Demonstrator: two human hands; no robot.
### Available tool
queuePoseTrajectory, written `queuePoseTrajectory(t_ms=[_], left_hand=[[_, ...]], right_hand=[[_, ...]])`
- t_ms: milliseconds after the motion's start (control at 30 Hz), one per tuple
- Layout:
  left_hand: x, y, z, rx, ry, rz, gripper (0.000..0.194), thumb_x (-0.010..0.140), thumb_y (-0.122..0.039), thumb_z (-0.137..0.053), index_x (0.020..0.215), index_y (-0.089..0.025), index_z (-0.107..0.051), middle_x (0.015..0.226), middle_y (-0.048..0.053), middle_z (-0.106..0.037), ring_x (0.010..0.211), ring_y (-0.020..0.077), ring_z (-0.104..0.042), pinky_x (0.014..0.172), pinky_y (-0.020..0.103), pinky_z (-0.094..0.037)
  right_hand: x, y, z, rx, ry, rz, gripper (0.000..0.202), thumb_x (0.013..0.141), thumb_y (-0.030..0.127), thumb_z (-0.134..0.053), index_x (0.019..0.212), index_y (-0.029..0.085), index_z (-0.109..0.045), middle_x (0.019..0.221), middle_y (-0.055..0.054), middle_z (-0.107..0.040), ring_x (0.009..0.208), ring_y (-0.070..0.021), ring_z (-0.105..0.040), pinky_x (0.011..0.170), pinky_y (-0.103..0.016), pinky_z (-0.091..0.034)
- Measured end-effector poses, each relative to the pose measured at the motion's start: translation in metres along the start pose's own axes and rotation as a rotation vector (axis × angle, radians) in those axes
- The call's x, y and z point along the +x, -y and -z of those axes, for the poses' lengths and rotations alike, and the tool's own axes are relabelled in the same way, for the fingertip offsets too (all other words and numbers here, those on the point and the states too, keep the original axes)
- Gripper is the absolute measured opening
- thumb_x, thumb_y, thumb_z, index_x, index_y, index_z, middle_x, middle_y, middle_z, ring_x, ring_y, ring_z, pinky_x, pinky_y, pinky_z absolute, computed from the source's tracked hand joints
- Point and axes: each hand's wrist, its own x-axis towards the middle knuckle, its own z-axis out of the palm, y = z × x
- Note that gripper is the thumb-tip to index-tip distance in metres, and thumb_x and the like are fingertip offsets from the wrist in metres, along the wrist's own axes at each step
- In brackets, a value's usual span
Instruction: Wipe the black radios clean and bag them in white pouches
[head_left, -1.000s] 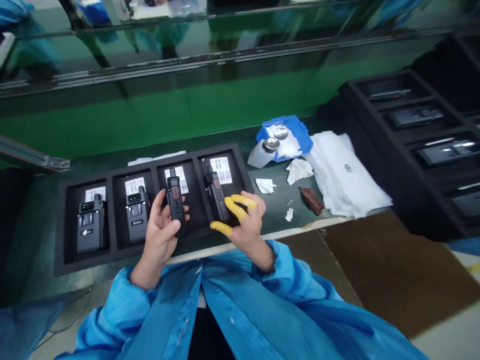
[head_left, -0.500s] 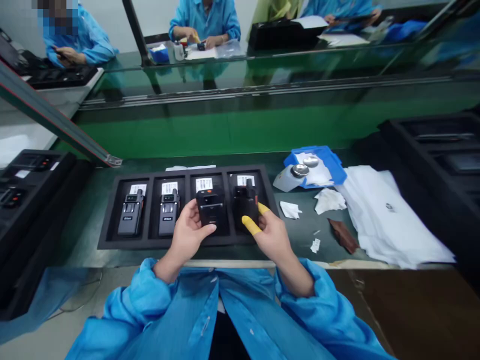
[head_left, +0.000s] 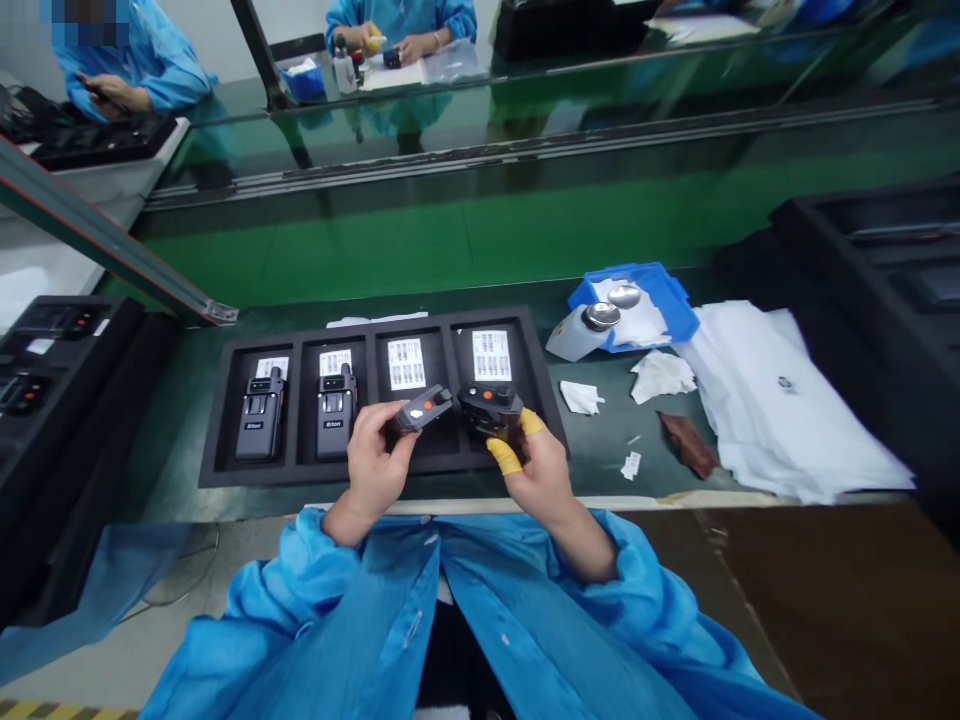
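Head camera looks down on the person's left hand (head_left: 377, 462), closed around a small black radio (head_left: 421, 410) that is tipped over so its top end with an orange button faces up. Just beside it, the right hand (head_left: 541, 470), with yellow finger cots (head_left: 504, 455) on thumb and forefinger, grips a second black radio (head_left: 489, 404), also turned top-up. Both units hang just above the near edge of a black foam tray (head_left: 217, 440) on the green table (head_left: 600, 480). The tray's two right compartments show only white barcode labels (head_left: 491, 354); the two left ones each hold an upright radio (head_left: 259, 424). To the right lie a blue bin (head_left: 671, 305) and a stack of white bags (head_left: 780, 410).
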Motion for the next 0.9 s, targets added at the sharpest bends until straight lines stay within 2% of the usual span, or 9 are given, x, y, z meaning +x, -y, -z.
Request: queuePoseTrajectory(t_ms=[233, 433, 533, 633, 767, 833, 900], left_hand=[[0.000, -0.004, 0.000, -0.049, 0.003, 0.042, 0.026, 0.077, -0.013, -0.067, 0.099, -0.025, -0.059, 0.099, 0.003, -0.066, 0.097, 0.0214, -0.064, 0.090, 0.042, -0.051], [0.000, -0.004, -0.001, -0.034, -0.011, -0.024, 0.032, 0.077, -0.008, -0.067, 0.102, -0.027, -0.059, 0.100, 0.001, -0.067, 0.096, 0.0192, -0.064, 0.088, 0.038, -0.050], [-0.001, -0.004, -0.001, -0.038, -0.020, 0.008, 0.030, 0.075, -0.008, -0.069, 0.098, -0.026, -0.060, 0.098, 0.001, -0.066, 0.095, 0.0184, -0.064, 0.088, 0.036, -0.050], [0.001, -0.007, -0.002, -0.166, -0.055, 0.209, 0.038, 0.068, -0.013, -0.076, 0.100, -0.024, -0.059, 0.096, 0.001, -0.065, 0.092, 0.0175, -0.064, 0.084, 0.033, -0.051], [0.014, -0.016, 0.000, -0.566, -0.010, 0.607, 0.067, 0.054, -0.020, -0.085, 0.112, -0.023, -0.052, 0.092, 0.000, -0.068, 0.086, 0.0167, -0.067, 0.079, 0.031, -0.054], [0.023, -0.020, 0.001, -0.693, 0.041, 0.739, 0.069, 0.050, -0.022, -0.088, 0.111, -0.021, -0.055, 0.090, 0.001, -0.070, 0.083, 0.0164, -0.068, 0.080, 0.031, -0.054], [0.029, -0.025, 0.003, -0.763, 0.086, 0.818, 0.063, 0.049, -0.023, -0.088, 0.106, -0.018, -0.062, 0.095, 0.005, -0.071, 0.089, 0.0183, -0.068, 0.085, 0.032, -0.053]], right_hand=[[0.001, 0.005, 0.001, -0.043, 0.031, 0.015, 0.036, 0.086, 0.032, -0.053, 0.120, 0.021, -0.054, 0.106, -0.010, -0.069, 0.094, -0.0243, -0.067, 0.081, -0.041, -0.057], [0.002, 0.009, 0.003, -0.090, 0.038, 0.029, 0.033, 0.088, 0.035, -0.049, 0.119, 0.021, -0.053, 0.106, -0.009, -0.069, 0.094, -0.0233, -0.067, 0.080, -0.039, -0.057], [0.000, 0.009, 0.002, -0.052, 0.033, 0.031, 0.033, 0.088, 0.034, -0.050, 0.118, 0.021, -0.054, 0.105, -0.009, -0.070, 0.094, -0.0228, -0.067, 0.081, -0.039, -0.057], [-0.001, 0.008, 0.000, 0.065, 0.031, -0.071, 0.037, 0.085, 0.037, -0.054, 0.119, 0.021, -0.054, 0.107, -0.010, -0.069, 0.098, -0.0229, -0.066, 0.086, -0.040, -0.055], [0.009, 0.008, 0.002, 0.449, -0.043, -0.364, 0.053, 0.081, 0.048, -0.057, 0.128, 0.023, -0.050, 0.120, -0.010, -0.065, 0.113, -0.0232, -0.060, 0.096, -0.042, -0.051], [0.017, 0.009, 0.006, 0.638, -0.053, -0.460, 0.056, 0.079, 0.050, -0.058, 0.128, 0.025, -0.050, 0.122, -0.009, -0.064, 0.115, -0.0234, -0.060, 0.096, -0.043, -0.051], [0.024, 0.010, 0.011, 0.725, -0.005, -0.512, 0.055, 0.078, 0.051, -0.059, 0.126, 0.026, -0.053, 0.120, -0.008, -0.066, 0.112, -0.0237, -0.061, 0.094, -0.043, -0.052]])
